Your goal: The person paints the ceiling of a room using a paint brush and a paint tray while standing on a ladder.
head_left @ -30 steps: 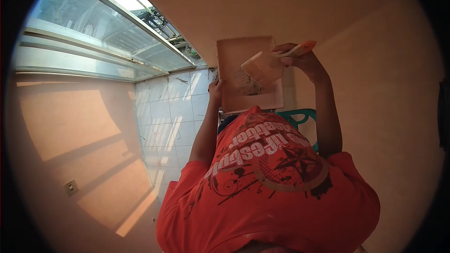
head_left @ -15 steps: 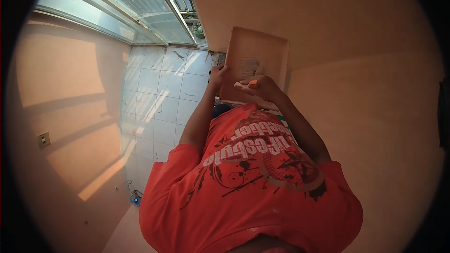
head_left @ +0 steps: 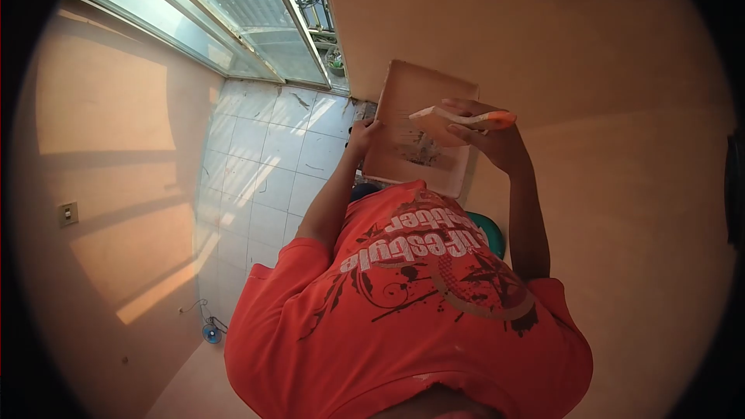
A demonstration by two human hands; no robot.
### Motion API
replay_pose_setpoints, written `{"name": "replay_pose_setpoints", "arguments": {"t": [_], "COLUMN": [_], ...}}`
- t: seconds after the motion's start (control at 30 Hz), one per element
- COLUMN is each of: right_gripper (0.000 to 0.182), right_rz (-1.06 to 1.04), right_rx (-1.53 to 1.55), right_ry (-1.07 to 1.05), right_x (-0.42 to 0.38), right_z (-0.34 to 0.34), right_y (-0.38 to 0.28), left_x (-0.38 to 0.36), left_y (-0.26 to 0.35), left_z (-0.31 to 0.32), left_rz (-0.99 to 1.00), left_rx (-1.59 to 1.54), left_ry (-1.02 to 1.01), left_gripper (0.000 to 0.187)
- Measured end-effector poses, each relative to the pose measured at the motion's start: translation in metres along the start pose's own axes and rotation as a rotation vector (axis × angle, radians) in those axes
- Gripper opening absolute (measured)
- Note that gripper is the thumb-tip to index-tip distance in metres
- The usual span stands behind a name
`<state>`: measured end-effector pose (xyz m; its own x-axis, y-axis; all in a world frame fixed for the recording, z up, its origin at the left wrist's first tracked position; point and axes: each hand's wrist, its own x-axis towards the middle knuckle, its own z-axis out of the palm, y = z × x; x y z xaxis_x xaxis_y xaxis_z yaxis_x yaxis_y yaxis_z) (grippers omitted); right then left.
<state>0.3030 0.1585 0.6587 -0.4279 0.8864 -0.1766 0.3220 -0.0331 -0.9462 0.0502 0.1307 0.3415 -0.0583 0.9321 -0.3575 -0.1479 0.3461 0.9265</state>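
Note:
My left hand (head_left: 363, 137) is closed around the left edge of a paint tray (head_left: 397, 97), a shallow rectangular tray coated in peach-coloured paint with dark streaks on its floor. In my right hand (head_left: 497, 143) is a paintbrush (head_left: 458, 117) with an orange handle end and a pale, paint-covered front part pointing left. The brush is raised over the tray's right side, apart from its floor as far as I can tell. Fingers of the right hand lie above and below the brush, hiding part of the tray.
A peach-painted wall (head_left: 621, 186) rises on the right, close to my right arm. Glass sliding panels (head_left: 272, 39) stand at upper left above white floor tiles (head_left: 264, 143). A small blue fan (head_left: 211, 333) is at lower left, and a green object (head_left: 487, 233) sits beside my body.
My right hand has moved up and to the right with the paintbrush, turning it so that more of the brush shows. The left hand keeps hold of the tray, which appears slightly lower in view.

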Motion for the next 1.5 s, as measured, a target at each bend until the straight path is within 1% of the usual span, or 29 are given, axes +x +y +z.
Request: {"name": "replay_pose_setpoints", "arguments": {"t": [0.03,0.1,0.13,0.2,0.23,0.3,0.37,0.4,0.43,0.5,0.57,0.6,0.63,0.67,0.7,0.77,0.8,0.87,0.9,0.97,1.0,1.07,1.1,1.17,1.2,1.27,1.33,1.4,1.5], "right_gripper": [0.035,0.038,0.038,0.041,0.041,0.040,0.040,0.039,0.039,0.043,0.058,0.071,0.071,0.065,0.059,0.058,0.058,0.038,0.038,0.031,0.031,0.033,0.033,0.033,0.033,0.033,0.029,0.027,0.027], "right_rz": [-0.016,0.128,0.114,0.187,0.174,-0.026,-0.039,-0.051,-0.051,-0.130,-0.002,0.122,0.200,0.066,0.199,0.194,0.194,-0.281,-0.282,-0.188,-0.189,0.092,0.085,-0.120,-0.125,-0.118,-0.096,-0.120,-0.264], "right_rx": [-0.002,-0.120,-0.122,-0.507,-0.503,-0.209,-0.212,-0.218,-0.220,-0.351,-0.646,-0.570,-0.592,-0.621,-0.691,-0.602,-0.585,-0.122,-0.110,-0.159,-0.138,-0.367,-0.343,0.275,0.289,0.783,0.805,0.774,0.788], "right_ry": [0.011,0.057,0.071,0.006,0.026,0.088,0.094,0.086,0.096,0.159,0.087,0.044,0.007,0.322,0.154,0.158,0.198,0.562,0.591,0.524,0.554,0.452,0.477,0.705,0.717,0.666,0.711,0.856,1.152], "right_x": [0.006,0.018,0.019,0.025,0.028,0.018,0.001,-0.005,-0.002,0.016,0.035,0.043,0.042,0.038,0.034,0.031,0.032,0.024,0.030,0.051,0.053,0.053,0.053,0.050,0.054,0.067,0.089,0.114,0.158], "right_z": [0.003,0.013,0.010,0.002,-0.008,-0.038,-0.062,-0.068,-0.070,-0.066,-0.035,-0.013,0.002,0.025,0.027,0.024,0.023,0.026,0.024,0.020,0.014,0.000,-0.006,-0.018,-0.028,-0.055,-0.077,-0.104,-0.150], "right_y": [0.029,0.110,0.113,0.110,0.099,0.054,-0.029,-0.055,-0.049,-0.011,0.050,0.095,0.128,0.162,0.159,0.149,0.136,0.113,0.126,0.160,0.165,0.177,0.174,0.157,0.157,0.159,0.166,0.180,0.169], "left_x": [0.002,-0.001,-0.002,0.006,0.010,0.006,0.003,0.002,0.000,0.003,0.012,0.022,0.010,0.011,0.010,0.031,0.034,0.017,0.014,0.009,0.014,0.021,0.018,0.016,0.014,0.014,0.018,0.009,0.001], "left_y": [-0.001,0.004,0.007,-0.010,-0.014,-0.003,0.001,0.004,0.004,0.000,-0.023,-0.036,-0.010,-0.017,-0.014,-0.046,-0.052,-0.030,-0.022,-0.009,-0.016,-0.026,-0.021,-0.016,-0.014,-0.014,-0.020,-0.009,0.007], "left_z": [-0.001,-0.001,0.000,-0.002,-0.004,-0.004,0.000,0.000,0.001,0.000,-0.011,-0.017,-0.012,-0.008,-0.008,-0.021,-0.024,-0.012,-0.011,-0.009,-0.010,-0.018,-0.018,-0.016,-0.013,-0.011,-0.016,-0.013,-0.006], "left_rz": [0.005,0.017,0.022,0.052,0.054,0.045,0.028,0.020,0.009,0.038,0.061,0.074,0.060,-0.011,-0.005,-0.008,0.016,0.034,0.011,-0.038,-0.032,0.001,-0.005,-0.002,-0.020,-0.040,-0.078,-0.053,-0.026], "left_rx": [-0.017,0.016,0.041,0.049,0.056,0.077,0.089,0.076,0.062,0.087,0.147,0.181,0.290,0.003,0.046,0.104,0.062,0.045,0.027,-0.013,0.018,-0.048,-0.022,0.023,-0.018,-0.049,-0.056,-0.030,0.040], "left_ry": [0.001,0.005,0.020,0.018,0.020,0.019,0.022,0.038,0.056,0.060,0.065,0.041,0.042,-0.026,-0.037,0.055,0.031,0.023,0.023,-0.006,-0.025,-0.060,-0.052,-0.052,-0.049,-0.048,-0.059,-0.078,-0.063], "left_gripper": [0.038,0.038,0.037,0.037,0.037,0.036,0.035,0.036,0.036,0.036,0.037,0.037,0.039,0.041,0.044,0.045,0.042,0.040,0.040,0.042,0.042,0.041,0.042,0.043,0.045,0.048,0.052,0.054,0.053]}}
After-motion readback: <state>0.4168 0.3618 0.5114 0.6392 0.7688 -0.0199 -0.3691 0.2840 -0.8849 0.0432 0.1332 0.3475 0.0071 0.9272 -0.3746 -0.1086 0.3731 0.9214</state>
